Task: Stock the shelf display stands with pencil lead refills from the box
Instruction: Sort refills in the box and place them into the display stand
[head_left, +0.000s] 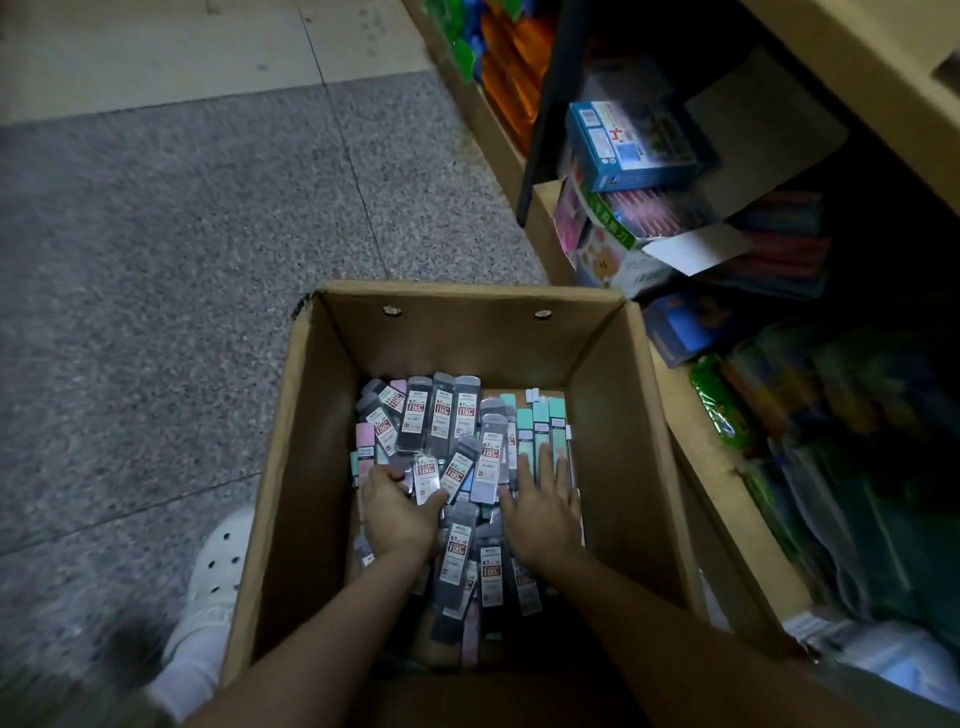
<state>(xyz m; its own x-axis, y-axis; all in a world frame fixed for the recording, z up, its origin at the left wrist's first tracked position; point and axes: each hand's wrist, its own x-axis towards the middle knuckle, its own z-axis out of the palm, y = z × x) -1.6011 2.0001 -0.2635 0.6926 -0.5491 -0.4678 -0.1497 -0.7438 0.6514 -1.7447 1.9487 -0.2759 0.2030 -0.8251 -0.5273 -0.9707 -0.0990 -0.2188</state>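
Observation:
An open cardboard box (306, 441) stands on the floor below me. Its bottom is covered with several pencil lead refill packs (441, 415), grey, pink and mint green, lying loose and crossed over each other. Both my arms reach down into it. My left hand (397, 514) curls its fingers round a few grey packs near the left of the pile. My right hand (545, 506) lies flat, fingers spread, on the mint green packs (543, 421) at the right.
A low shelf at the right holds a blue box (631, 143), pink and patterned boxes (608, 244) and bagged goods (810, 426). Orange and green packets (498, 57) sit further back. Grey speckled floor lies to the left, with my white shoe (215, 571) beside the box.

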